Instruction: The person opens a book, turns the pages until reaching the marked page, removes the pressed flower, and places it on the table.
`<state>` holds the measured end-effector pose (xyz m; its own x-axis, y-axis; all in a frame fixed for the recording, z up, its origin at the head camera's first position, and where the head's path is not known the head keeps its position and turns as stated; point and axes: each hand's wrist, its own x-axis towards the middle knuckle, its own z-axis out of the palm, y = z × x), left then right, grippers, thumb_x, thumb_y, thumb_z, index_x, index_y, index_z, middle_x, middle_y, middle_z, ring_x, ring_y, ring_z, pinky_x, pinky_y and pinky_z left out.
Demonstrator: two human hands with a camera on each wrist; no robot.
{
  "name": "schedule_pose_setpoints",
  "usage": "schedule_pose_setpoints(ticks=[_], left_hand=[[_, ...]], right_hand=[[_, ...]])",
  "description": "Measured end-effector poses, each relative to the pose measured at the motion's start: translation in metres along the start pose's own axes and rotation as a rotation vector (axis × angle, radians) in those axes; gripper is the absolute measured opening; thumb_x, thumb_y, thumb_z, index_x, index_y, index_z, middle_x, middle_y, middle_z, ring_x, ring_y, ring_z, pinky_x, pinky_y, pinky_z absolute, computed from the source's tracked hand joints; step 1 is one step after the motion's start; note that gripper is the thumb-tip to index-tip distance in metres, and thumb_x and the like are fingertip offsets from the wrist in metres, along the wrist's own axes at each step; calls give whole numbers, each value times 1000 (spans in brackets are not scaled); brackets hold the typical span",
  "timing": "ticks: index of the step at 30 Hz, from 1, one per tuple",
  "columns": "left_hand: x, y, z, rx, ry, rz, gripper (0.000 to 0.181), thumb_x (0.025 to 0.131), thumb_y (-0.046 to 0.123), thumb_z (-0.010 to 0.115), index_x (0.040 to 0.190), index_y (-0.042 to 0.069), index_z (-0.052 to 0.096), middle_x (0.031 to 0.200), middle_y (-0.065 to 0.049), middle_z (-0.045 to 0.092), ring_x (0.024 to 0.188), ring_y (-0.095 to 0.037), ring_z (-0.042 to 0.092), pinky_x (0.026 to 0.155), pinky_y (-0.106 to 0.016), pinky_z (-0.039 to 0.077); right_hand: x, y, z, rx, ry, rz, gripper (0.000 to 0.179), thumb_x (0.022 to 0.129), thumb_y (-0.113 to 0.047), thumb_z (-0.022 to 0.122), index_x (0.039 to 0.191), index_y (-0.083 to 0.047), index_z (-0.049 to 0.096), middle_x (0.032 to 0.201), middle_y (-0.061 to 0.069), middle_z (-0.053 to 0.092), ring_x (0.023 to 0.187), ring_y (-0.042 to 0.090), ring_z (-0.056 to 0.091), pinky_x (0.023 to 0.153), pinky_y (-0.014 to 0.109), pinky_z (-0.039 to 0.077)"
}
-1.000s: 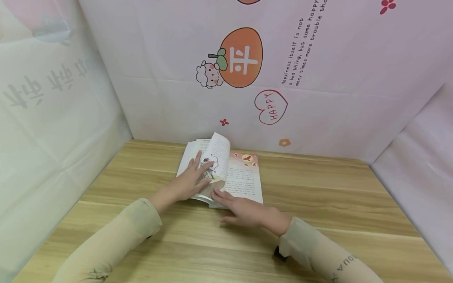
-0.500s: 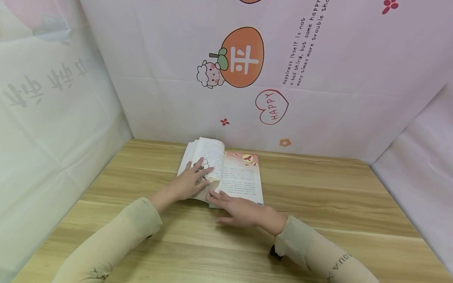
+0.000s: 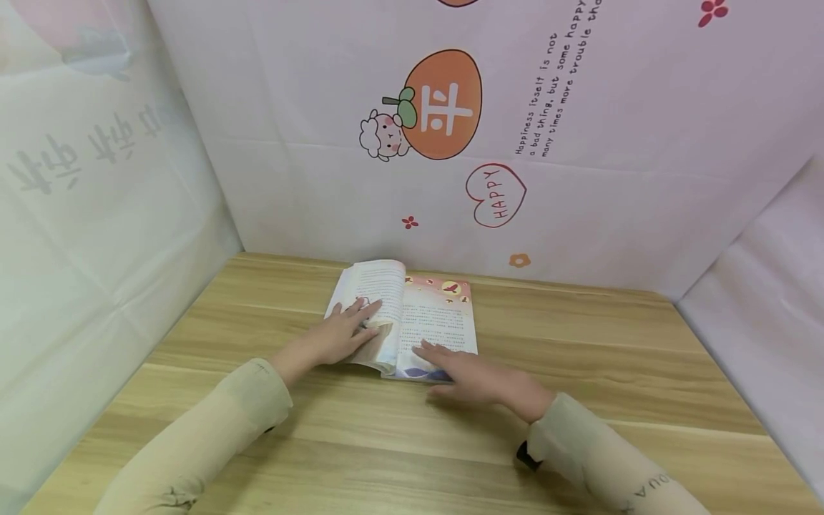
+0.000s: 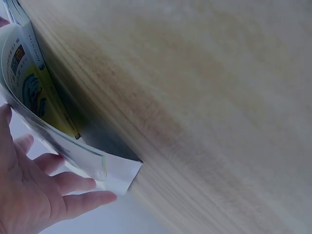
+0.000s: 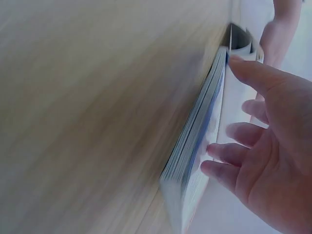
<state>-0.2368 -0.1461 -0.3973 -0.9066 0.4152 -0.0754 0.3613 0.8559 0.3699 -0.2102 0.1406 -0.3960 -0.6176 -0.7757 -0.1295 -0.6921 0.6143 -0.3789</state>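
An open book (image 3: 433,315) lies near the back edge of the table, its left pages bowed up near the spine. On the left page, which carries text and a picture, my left hand (image 3: 344,335) rests with fingers spread. The left wrist view shows that hand (image 4: 44,187) against the curved cover and pages (image 4: 92,158), fingers extended. Over the lower part of the right page is my right hand (image 3: 476,375), its fingers straight. In the right wrist view the fingers of this hand (image 5: 273,151) lie at the page surface, beside the thick page block (image 5: 195,131).
The wooden table (image 3: 360,450) spreads around the book on all sides. Behind it rises a pale printed cloth (image 3: 309,179) with cartoon fruit and lettering. Similar cloth walls (image 3: 96,236) close in the left and right sides.
The lifted page has come down to the left and lies flatter under my left hand. My right hand has moved right, from the spine onto the right page.
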Motion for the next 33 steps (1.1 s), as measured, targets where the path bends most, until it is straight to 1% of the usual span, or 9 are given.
schedule_pose_setpoints(ticks=[4,9,12,14,17,20,23,30,33], left_hand=[[1,-2,1,-4,-9,-24,60,97,55,31,150,31,17,151,-19,15,130,-52,16,103,-61,17],[1,-2,0,13,-61,-44,61,95,59,29,149,32,18,151,-21,13,132,-49,16,102,-60,20],[1,-2,-2,22,-92,-68,62,94,60,29,149,32,18,152,-20,10,131,-51,15,98,-64,25],[0,-2,-3,27,-103,-74,63,94,60,29,149,31,18,153,-19,8,132,-50,13,96,-65,26],[-1,-1,-4,22,-123,-78,66,94,60,30,150,28,16,154,-12,4,134,-48,9,97,-66,23],[0,1,-3,10,-138,-77,72,93,62,31,151,23,14,155,-3,3,136,-45,6,101,-63,19],[1,3,-3,-1,-145,-79,76,92,63,34,151,21,12,155,1,5,136,-42,6,105,-58,16],[2,3,-3,-29,-167,-60,74,94,55,39,151,16,13,154,-2,9,135,-45,9,108,-51,13],[1,2,-3,-22,-176,-66,74,94,56,38,151,17,11,154,0,7,135,-44,8,108,-51,13]], right_hand=[[-10,13,-3,19,-16,51,72,88,-43,61,147,-15,29,148,9,29,135,25,25,107,42,25],[-17,17,-11,21,-39,145,65,86,-39,65,140,-11,43,146,13,33,134,33,27,105,45,27],[-19,18,-17,-11,-48,174,64,83,-38,69,136,-8,48,144,15,36,131,32,33,104,44,30],[-19,19,-19,-28,-56,173,64,82,-36,70,134,-6,50,142,17,38,130,32,35,103,43,31],[-19,21,-21,-56,-69,176,63,82,-34,72,134,-7,50,142,16,39,129,31,37,103,42,32],[-19,21,-22,-59,-73,176,62,81,-32,72,134,-7,51,141,16,40,128,31,39,102,43,33],[-19,21,-23,-47,-74,175,61,81,-30,73,133,-7,51,141,17,40,128,31,39,102,43,34],[-19,23,-24,-11,-84,176,54,82,-22,72,131,-7,54,141,16,41,129,30,37,102,44,32],[-19,25,-24,-8,-90,179,53,82,-20,72,131,-8,54,141,15,40,129,31,37,103,44,32]])
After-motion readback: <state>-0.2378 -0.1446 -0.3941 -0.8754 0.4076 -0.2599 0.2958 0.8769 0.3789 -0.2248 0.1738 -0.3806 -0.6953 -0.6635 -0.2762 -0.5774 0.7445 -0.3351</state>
